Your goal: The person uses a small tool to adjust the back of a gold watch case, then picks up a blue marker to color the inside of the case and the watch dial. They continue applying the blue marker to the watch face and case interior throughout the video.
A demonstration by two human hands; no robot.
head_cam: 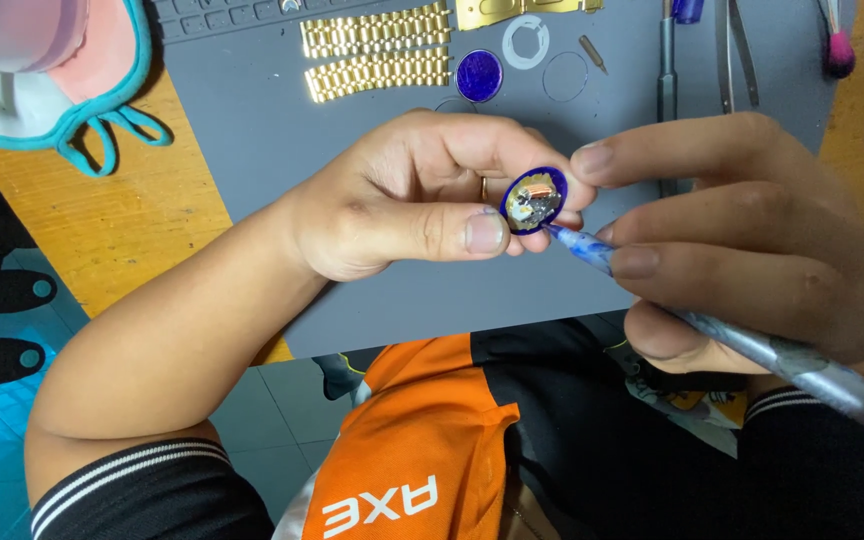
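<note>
My left hand [422,200] pinches a small round watch movement [533,200] with a blue rim between thumb and fingers, its metal parts and copper coil facing me. My right hand [752,240] grips a blue and silver pen-like tool [742,345], whose tip touches the lower edge of the movement. Both hands hover above the front part of a grey work mat [282,150].
On the mat lie two gold bracelet strips [377,52], a blue round dial [479,76], a white ring [526,42], a clear ring [564,77], a small pin [592,52] and upright tools [666,60]. A pink-tipped brush [838,45] is at the far right. A teal-edged mask [72,70] rests on the wooden table [102,220].
</note>
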